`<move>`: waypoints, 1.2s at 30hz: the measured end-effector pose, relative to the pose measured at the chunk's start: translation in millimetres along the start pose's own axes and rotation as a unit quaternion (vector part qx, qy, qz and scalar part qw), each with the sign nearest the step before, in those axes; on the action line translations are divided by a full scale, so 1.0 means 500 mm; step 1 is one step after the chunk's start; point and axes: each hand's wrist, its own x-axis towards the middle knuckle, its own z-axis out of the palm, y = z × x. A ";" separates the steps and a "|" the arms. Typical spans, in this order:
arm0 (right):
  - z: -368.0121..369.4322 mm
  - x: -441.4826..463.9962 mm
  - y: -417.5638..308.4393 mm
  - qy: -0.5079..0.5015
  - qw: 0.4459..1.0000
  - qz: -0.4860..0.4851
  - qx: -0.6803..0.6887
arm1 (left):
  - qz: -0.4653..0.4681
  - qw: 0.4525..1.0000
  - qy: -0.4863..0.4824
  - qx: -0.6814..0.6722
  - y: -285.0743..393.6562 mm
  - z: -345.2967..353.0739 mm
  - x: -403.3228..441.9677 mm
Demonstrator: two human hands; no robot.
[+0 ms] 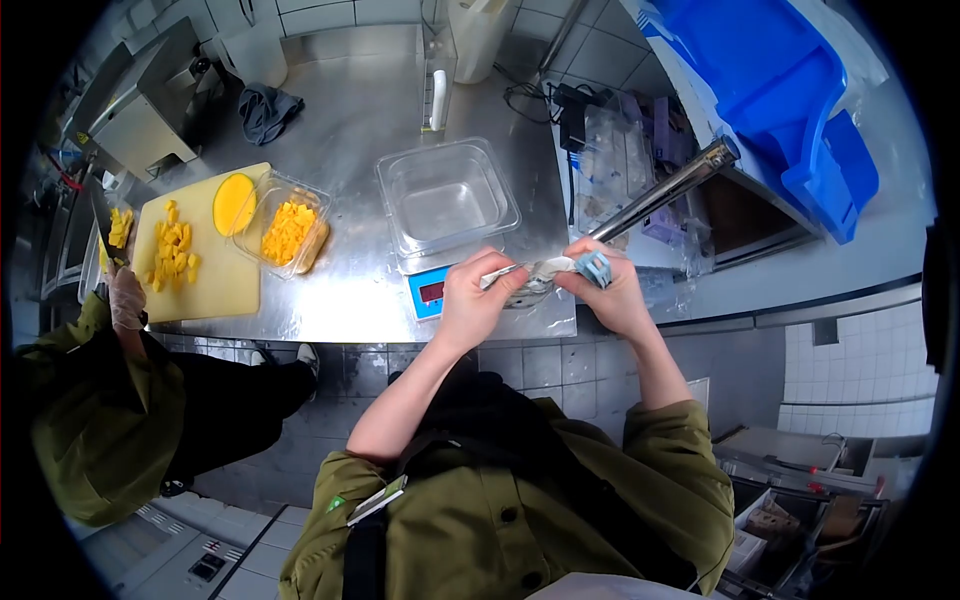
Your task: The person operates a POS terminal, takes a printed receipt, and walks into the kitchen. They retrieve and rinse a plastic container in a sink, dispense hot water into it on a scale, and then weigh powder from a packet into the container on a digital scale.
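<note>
Between my two hands is a crumpled whitish plastic bag [540,283], its top bunched together. My left hand [474,300] pinches the bag's left side with thumb and fingers. My right hand [612,290] is closed on the right side, where a light blue clip [594,268] sits by the thumb and fingers. Whether the clip is fastened to the bag, I cannot tell. Just beyond my hands, a blue kitchen scale [420,308] stands near the table edge, partly covered by my left hand. A clear rectangular container [447,195] rests on or right behind the scale.
At the left a co-worker's gloved hand [127,297] holds a knife by a yellow cutting board [210,290] with cut mango [173,250]. A clear tub [322,200] holds mango cubes. A metal pipe [670,185] and blue bins [760,70] are at the right.
</note>
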 end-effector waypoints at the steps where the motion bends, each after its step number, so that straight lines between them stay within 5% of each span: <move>1: -0.001 0.000 -0.007 -0.014 1.000 0.025 0.005 | 0.014 1.000 0.021 0.009 -0.001 0.004 0.002; 6: -0.004 -0.009 -0.015 -0.051 0.992 0.117 0.014 | 0.092 0.983 0.096 0.125 -0.018 0.026 0.006; 10: 0.006 0.014 -0.012 0.028 0.989 -0.075 -0.121 | -0.016 0.999 0.039 -0.008 -0.034 0.010 0.006; 13: 0.005 0.040 -0.027 0.023 0.983 -0.105 -0.151 | -0.154 0.964 -0.031 -0.216 -0.040 -0.005 0.007; 15: -0.002 0.070 -0.027 0.013 0.977 -0.127 -0.171 | -0.159 0.927 -0.034 -0.339 0.008 -0.005 0.014; 19: 0.004 0.153 -0.007 -0.010 0.992 0.015 -0.128 | -0.116 0.966 -0.044 -0.228 -0.028 -0.003 0.002; 22: 0.021 0.226 0.002 -0.036 0.986 0.000 -0.165 | -0.230 0.887 -0.010 -0.400 -0.054 0.013 0.003; 26: 0.043 0.321 0.052 -0.097 0.955 0.030 -0.279 | -0.220 0.848 -0.029 -0.481 -0.061 0.025 0.026; 36: 0.109 0.458 0.118 -0.274 0.933 0.105 -0.209 | -0.182 0.723 0.124 -0.655 -0.074 0.071 0.083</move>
